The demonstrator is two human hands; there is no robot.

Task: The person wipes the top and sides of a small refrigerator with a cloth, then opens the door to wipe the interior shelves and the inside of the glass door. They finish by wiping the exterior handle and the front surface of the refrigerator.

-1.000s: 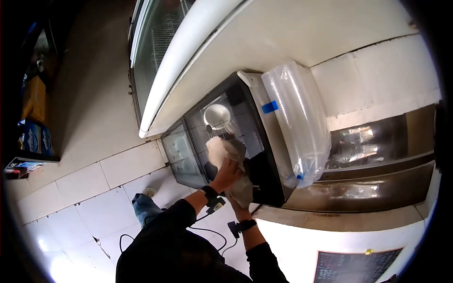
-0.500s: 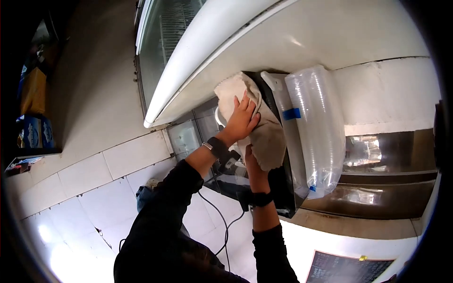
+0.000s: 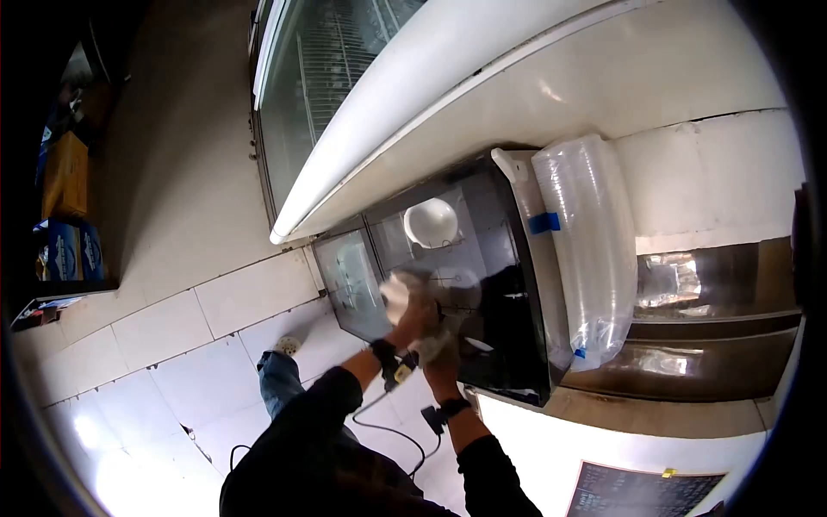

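Note:
A beige cloth, smeared by motion, is bunched up at the front of a black glass-sided case. My left hand, with a dark watch on its wrist, is closed on the cloth. Just below it, my right hand is closed too, close against a lower fold of the cloth; its fingers are blurred. A round white bowl-like piece shows on or behind the case's glass, beyond my hands.
Right of the case lies a long plastic sleeve of stacked clear cups or lids with blue tape. A white-framed glass-fronted cooler stands at the upper left. A dark cable hangs beneath my wrists. Blue boxes sit far left.
Both hands have drawn the cloth down and toward me, off the case's top. The spread cloth is now bunched, and the white round piece and dark glass are uncovered.

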